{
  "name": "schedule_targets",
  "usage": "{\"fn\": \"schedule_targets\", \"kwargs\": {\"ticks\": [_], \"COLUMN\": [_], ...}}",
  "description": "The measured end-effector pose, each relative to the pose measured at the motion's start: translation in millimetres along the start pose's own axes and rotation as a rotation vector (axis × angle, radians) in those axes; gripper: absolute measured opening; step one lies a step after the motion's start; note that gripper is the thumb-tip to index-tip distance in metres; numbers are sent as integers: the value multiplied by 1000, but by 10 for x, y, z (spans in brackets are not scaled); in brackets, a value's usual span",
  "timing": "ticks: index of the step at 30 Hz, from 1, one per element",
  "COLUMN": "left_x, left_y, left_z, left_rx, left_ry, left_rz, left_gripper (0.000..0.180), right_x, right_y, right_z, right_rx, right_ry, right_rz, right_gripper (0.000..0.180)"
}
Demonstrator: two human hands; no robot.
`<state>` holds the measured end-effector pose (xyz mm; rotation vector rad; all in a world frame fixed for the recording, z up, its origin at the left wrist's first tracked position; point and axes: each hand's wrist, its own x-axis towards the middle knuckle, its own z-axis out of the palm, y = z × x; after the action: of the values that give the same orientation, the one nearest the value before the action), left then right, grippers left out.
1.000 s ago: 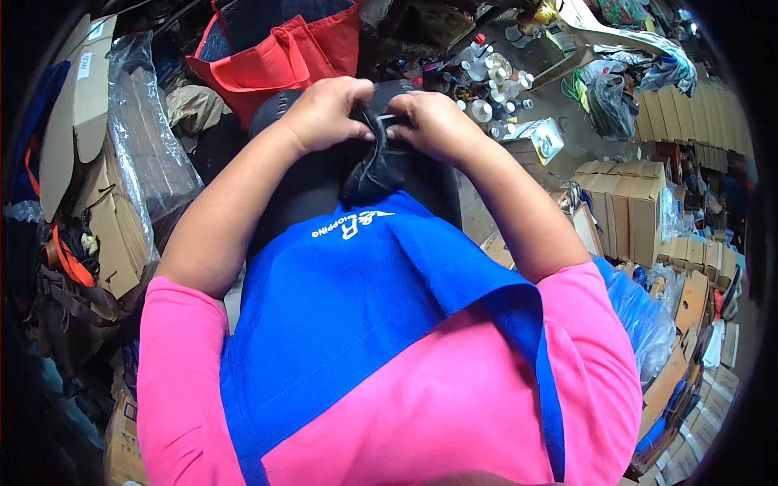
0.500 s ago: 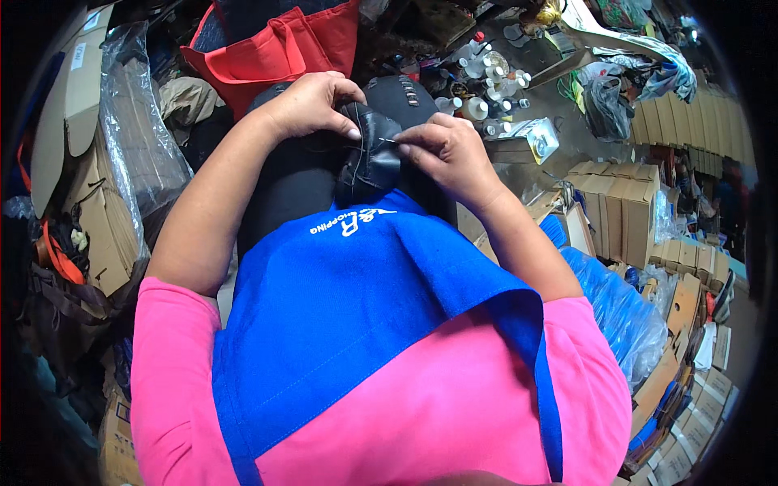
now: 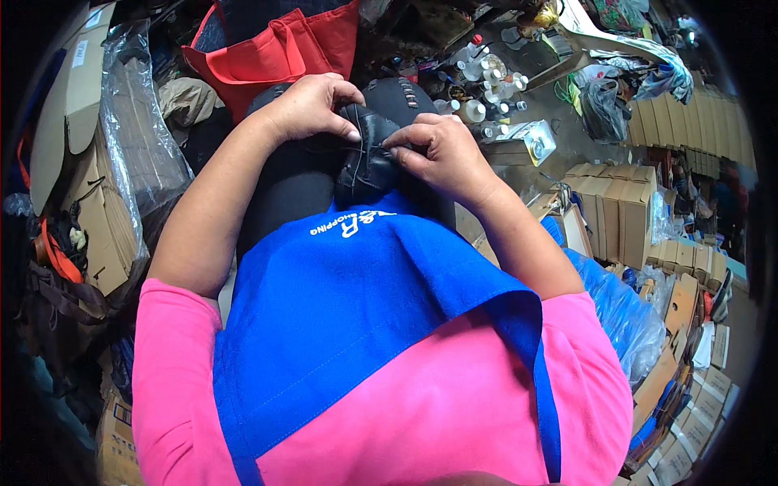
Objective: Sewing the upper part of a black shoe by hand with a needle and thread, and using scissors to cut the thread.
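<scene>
A black leather piece with a pale line of thread along its seam rests on my lap, by the top of the blue apron. My left hand pinches its upper left edge between thumb and fingers. On the other side, my right hand is closed in a pinch right against the leather. The thin needle seen there a moment earlier is now mostly hidden by the fingertips.
Beyond my knees stands a red bag. Several bottles and a metal can are at the far right. Stacked cardboard boxes and blue plastic sheeting lie to the right, wrapped cardboard to the left.
My right hand has moved slightly left, up to the leather, and the needle that showed between its fingers and the piece is covered. My left hand keeps its hold.
</scene>
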<state>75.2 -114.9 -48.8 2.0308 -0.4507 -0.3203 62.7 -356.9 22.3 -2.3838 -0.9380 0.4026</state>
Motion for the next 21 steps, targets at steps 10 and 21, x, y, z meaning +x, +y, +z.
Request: {"fn": "schedule_targets", "kwargs": {"ticks": [10,21], "left_x": [0,-683], "left_y": [6,443], "left_z": [6,113], "left_rx": [29,137], "left_ry": [-10,340], "left_rz": [-17,5], "left_gripper": [51,42], "right_x": [109,-41], "right_y": [220,151], "right_z": [115,222], "right_rx": [304,62], "right_ry": [-63,99], "right_rz": [12,-166], "right_gripper": [13,21]}}
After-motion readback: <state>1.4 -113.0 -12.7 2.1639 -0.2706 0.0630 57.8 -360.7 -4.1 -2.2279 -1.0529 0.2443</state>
